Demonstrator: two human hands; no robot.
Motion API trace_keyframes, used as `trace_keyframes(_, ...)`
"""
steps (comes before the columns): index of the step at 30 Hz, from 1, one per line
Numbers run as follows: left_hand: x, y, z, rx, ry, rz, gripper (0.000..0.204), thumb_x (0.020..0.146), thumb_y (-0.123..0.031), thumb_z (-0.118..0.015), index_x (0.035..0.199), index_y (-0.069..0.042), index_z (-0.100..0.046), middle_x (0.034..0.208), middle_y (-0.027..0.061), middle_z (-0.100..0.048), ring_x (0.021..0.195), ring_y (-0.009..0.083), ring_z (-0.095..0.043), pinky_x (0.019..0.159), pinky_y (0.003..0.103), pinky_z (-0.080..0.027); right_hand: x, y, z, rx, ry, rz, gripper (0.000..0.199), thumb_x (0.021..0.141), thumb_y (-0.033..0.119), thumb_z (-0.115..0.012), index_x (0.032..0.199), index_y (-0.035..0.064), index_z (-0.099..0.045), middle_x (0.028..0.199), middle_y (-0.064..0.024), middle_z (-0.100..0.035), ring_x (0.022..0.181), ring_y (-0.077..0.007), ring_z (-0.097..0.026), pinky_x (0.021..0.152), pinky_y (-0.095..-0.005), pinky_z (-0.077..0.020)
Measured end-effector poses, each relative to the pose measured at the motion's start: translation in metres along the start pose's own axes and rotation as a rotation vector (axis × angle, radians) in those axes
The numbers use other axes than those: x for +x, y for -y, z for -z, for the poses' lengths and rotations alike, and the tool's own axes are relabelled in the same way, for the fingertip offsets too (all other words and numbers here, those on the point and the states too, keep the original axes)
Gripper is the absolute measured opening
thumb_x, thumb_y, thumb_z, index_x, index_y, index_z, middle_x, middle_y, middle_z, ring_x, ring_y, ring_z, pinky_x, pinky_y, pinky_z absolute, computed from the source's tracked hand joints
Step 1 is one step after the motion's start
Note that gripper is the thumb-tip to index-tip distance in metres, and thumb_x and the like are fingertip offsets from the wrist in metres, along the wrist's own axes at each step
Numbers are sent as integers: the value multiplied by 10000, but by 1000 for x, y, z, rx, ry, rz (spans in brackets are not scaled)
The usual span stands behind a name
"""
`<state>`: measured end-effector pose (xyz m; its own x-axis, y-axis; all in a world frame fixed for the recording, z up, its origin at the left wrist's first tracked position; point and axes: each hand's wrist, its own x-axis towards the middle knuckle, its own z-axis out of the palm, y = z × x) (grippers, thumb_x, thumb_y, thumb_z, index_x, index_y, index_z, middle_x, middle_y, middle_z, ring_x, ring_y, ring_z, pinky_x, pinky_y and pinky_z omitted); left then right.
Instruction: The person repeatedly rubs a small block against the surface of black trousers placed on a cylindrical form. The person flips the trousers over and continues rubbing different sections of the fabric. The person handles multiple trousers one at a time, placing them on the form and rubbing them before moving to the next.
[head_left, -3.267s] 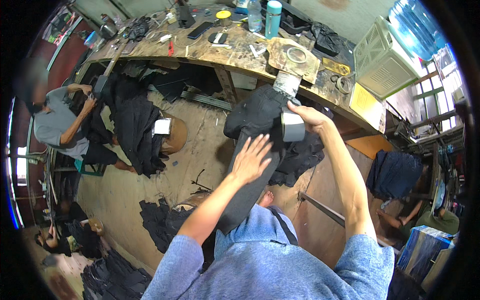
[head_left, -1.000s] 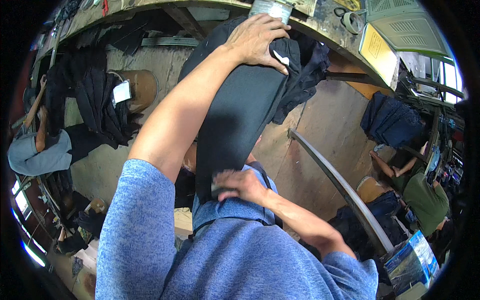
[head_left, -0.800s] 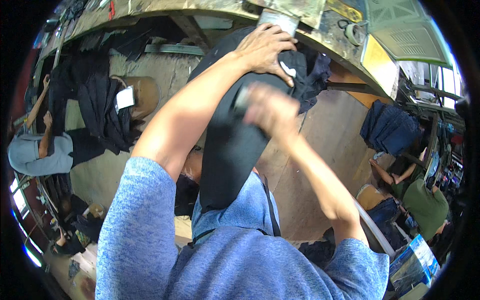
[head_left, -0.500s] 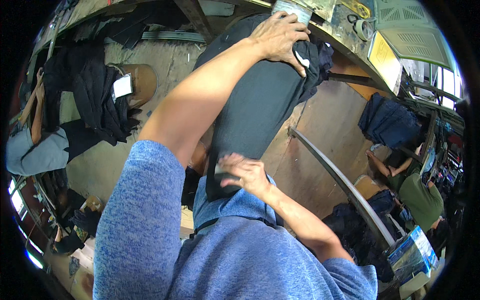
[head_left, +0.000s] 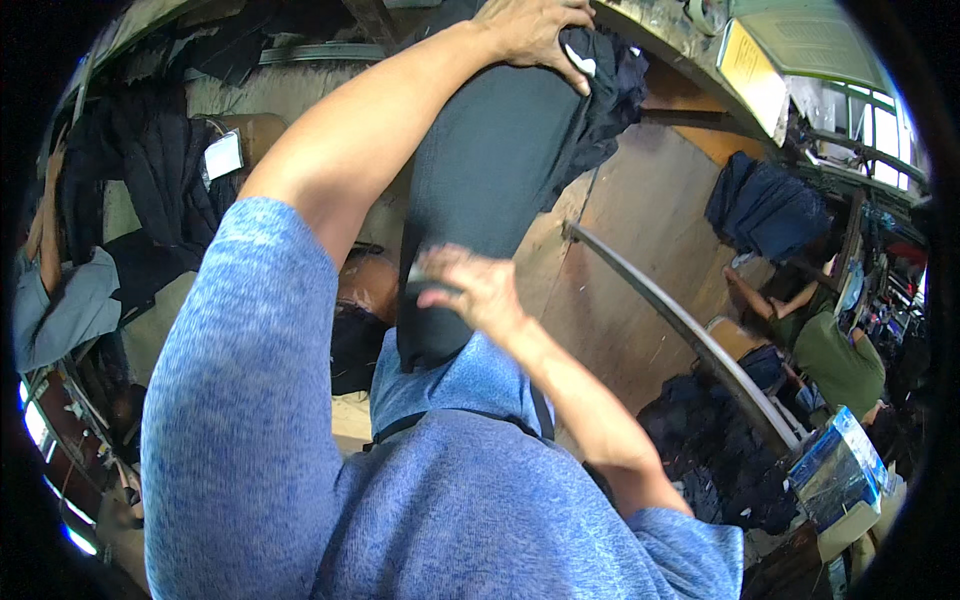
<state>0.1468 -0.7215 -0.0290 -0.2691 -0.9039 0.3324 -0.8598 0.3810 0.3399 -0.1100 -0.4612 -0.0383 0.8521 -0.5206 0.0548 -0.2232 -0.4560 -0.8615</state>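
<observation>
Garment [head_left: 500, 170], dark: left hand [head_left: 535, 30] clamped at top, right hand [head_left: 470, 290] gripping lower part; metal bar [head_left: 680, 330] beside.

We see matt dark cloth in the garment [head_left: 500, 170], soft blue knit on our sleeve [head_left: 250, 400], worn wood boarding [head_left: 630, 290] and a dull metal rail [head_left: 680, 330].

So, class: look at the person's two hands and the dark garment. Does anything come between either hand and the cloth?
Nothing visible does. The left hand presses on the dark garment at its top end, and the right hand lies directly on its lower part, with no other object between hand and cloth.
</observation>
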Motion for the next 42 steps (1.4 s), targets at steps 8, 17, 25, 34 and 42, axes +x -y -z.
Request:
trace_keyframes(8, 1, -11, 5, 211, -48, 18, 998, 639, -900, -791, 1308, -158, -802, 1452, -22, -710, 1385, 241, -584, 1199, 433, -438, 45, 9, 66, 132, -190, -111, 319, 929, 407, -834, 1049, 112, -837, 1112, -129, -828, 987, -291, -817, 844, -376, -652)
trace_keyframes(17, -10, -35, 11, 351, 13, 138, 1105, 623, -894, -783, 1482, -205, -697, 1564, 90, -624, 1523, 295, -488, 1297, 605, -291, -47, 18, 26, 140, 578, -249, 428, 990, 490, -784, 1126, 88, -841, 1018, -175, -820, 940, -343, -798, 829, -435, -621)
trace_keyframes(25, -256, -264, 77, 187, -570, 1208, 695, 1017, -451, -772, 1485, 27, -583, 1413, 262, -651, 1392, 427, -551, 1190, 514, -402, 62, 18, 172, -189, -104, -84, 473, 1045, 506, -723, 1050, 53, -856, 897, -120, -808, 851, -283, -794, 797, -397, -609)
trace_keyframes(34, -380, -390, -8, -40, 39, 1684, 791, 1115, -633, -477, 1415, 94, -563, 1115, 436, -714, 1108, 608, -682, 961, 646, -526, 227, -42, 174, -621, 126, -327, 777, 960, 733, -697, 1301, 39, -786, 1383, -266, -719, 1310, -418, -684, 1069, -538, -564)
trace_keyframes(42, -537, -615, -56, -220, 105, 1831, 594, 1130, -495, -515, 1218, 47, -740, 1109, 383, -731, 1053, 563, -711, 943, 602, -546, -49, 37, 31, -137, 530, -69, 660, 907, 609, -804, 960, -41, -707, 890, -258, -754, 836, -472, -775, 760, -545, -625)
